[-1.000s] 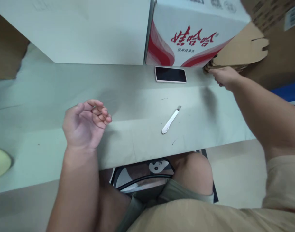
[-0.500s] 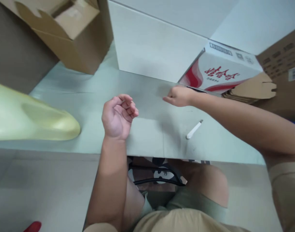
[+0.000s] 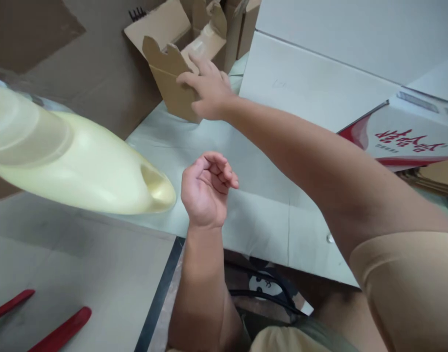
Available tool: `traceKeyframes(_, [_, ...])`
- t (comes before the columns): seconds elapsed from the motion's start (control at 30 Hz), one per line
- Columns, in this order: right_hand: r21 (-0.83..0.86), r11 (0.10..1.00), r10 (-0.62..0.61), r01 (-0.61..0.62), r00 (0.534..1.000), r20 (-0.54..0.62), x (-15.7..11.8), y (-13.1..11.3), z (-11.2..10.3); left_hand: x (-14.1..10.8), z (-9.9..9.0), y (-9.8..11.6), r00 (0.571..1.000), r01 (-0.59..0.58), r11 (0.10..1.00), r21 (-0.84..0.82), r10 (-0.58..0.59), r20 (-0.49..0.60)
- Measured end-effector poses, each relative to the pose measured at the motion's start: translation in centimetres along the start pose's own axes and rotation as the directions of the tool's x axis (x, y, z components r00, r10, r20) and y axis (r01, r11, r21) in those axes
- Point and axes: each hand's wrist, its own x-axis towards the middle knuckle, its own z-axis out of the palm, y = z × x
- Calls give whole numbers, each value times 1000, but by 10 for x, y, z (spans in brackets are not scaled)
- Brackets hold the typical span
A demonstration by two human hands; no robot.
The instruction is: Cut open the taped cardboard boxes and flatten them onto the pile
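My right hand [image 3: 211, 90] is stretched out to the far left, fingers spread, at the near side of an open brown cardboard box [image 3: 176, 90]. Whether the fingertips touch the box or hover in front of it, I cannot tell. A strip of clear tape shows on one of its flaps. Palm turned up, my left hand [image 3: 206, 188] rests at the near part of the table with loosely curled fingers and nothing in them. A big pale yellow plastic bottle [image 3: 95, 166] stands just left of it.
The pale green covered table [image 3: 260, 215] runs beneath both hands. Large white boxes [image 3: 300, 83] rise at the back, with a red-and-white printed carton [image 3: 403, 134] and flat cardboard pieces [image 3: 441, 176] on the right. Red bars [image 3: 62, 332] show low at left.
My right hand has swung left from the table's middle to the cardboard box, its fingers spreading. The view has turned left. The small white-handled knife is now mostly hidden behind my right arm.
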Motion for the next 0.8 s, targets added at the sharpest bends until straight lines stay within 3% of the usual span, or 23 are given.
traceKeyframes(0.07, [90, 996, 16, -14, 1000, -13, 12, 2, 6, 0, 0, 1, 1000, -4, 1000, 10, 5, -10])
traceKeyframes(0.13, [175, 983, -31, 48, 994, -101, 8, 11, 7, -2, 1, -1, 999, -40, 999, 22, 40, 13])
traceKeyframes(0.23, [231, 957, -110, 174, 957, -267, -29, 34, 0, -11, 3, -2, 981, -192, 981, 30, 191, 36])
traceKeyframes(0.3, [296, 916, -151, 272, 915, -375, -75, 54, -8, -21, 6, 0, 929, -368, 930, 12, 368, 23])
traceKeyframes(0.37, [314, 905, -138, 285, 898, -417, -136, 75, -15, -32, 11, 4, 830, -557, 831, -9, 556, 36])
traceKeyframes(0.43, [391, 864, -79, 316, 853, -516, -207, 93, -20, -42, 17, 8, 712, -701, 713, 0, 700, 56])
traceKeyframes(0.53, [495, 746, -19, 446, 757, -653, -314, 110, -20, -43, 26, 5, 573, -816, 574, 62, 819, -43])
traceKeyframes(0.6, [512, 728, 12, 456, 738, -674, -370, 113, -19, -34, 31, -7, 540, -827, 553, 103, 831, -131])
traceKeyframes(0.63, [511, 743, 33, 431, 740, -672, -392, 113, -18, -28, 33, -15, 569, -803, 583, 122, 811, -134])
traceKeyframes(0.7, [515, 780, 71, 355, 768, -636, -422, 110, -18, -14, 35, -33, 726, -676, 717, 171, 687, -12])
traceKeyframes(0.8, [487, 806, 26, 336, 802, -597, -439, 105, -26, 1, 38, -56, 868, -496, 837, 231, 468, 166])
